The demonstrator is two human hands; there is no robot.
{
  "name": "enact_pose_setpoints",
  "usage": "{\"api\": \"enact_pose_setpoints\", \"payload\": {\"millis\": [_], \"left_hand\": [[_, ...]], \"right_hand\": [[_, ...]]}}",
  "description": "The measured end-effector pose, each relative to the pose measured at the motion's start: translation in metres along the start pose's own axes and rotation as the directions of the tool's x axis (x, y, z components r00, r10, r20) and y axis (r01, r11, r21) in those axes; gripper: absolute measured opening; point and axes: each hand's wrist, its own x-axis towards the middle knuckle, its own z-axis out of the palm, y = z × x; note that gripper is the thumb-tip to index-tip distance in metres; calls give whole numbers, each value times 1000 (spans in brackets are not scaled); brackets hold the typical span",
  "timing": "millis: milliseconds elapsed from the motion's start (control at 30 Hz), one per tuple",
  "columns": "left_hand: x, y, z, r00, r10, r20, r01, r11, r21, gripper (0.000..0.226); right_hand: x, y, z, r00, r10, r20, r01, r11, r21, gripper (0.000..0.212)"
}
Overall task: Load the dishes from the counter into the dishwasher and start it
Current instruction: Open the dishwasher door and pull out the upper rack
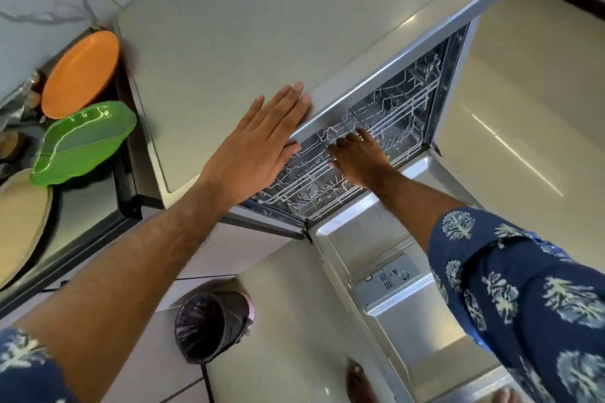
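- Head view: the silver freestanding dishwasher (pixel 294 26) stands with its door (pixel 409 314) dropped open toward the person, and everything else sits around it.
- The left hand (pixel 262 144) lies flat on the front edge of the dishwasher's top, fingers straight and together, gripping nothing.
- The right hand (pixel 355 154) reaches into the dishwasher's opening, fingers resting on the white wire upper rack (pixel 393 121); I cannot tell whether they curl round a wire.
- That rack sits inside the tub and no dishes show in it.
- Left of the dishwasher, on the dark counter (pixel 82 216), wait the dishes: a round orange plate (pixel 80 73) farthest back, a glossy green leaf-shaped plate (pixel 83 144) overlapping its front, and a beige round plate (pixel 19 222) nearest.
- On the door's inner face sits a grey detergent dispenser (pixel 391 278) with a small dial; any markings are too small to read.
- Below the dishwasher's left corner, on the tiled floor, stands a small bin lined with a dark bag (pixel 212 324).
- Both sleeves (pixel 523 288) are navy with a pale leaf print.
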Motion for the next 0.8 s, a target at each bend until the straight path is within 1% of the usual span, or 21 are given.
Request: {"api": "enact_pose_setpoints", "payload": {"millis": [167,233,333,467,633,800], "left_hand": [[-2,4,0,998,56,2,-56,996,76,68],[-2,7,-2,996,78,32,-81,991,105,78],[-5,11,-7,987,139,85,-149,981,125,101],[-6,15,-17,975,167,144,-182,979,96,112],[-2,13,-22,974,171,145,-183,980,74,109],[-7,21,-27,982,136,134,-144,988,48,112]], "right_hand": [[-57,4,-4,998,-17,67,15,1000,26,37],[-91,3,-3,993,-3,118,-1,999,33,37],[-141,0,-2,985,4,173,-13,999,48,38],[-198,-9,-5,972,10,235,-33,995,96,37],[-240,-12,-7,951,30,308,-53,996,68,34],[-279,-13,-5,923,18,384,-25,1000,14,30]]}}
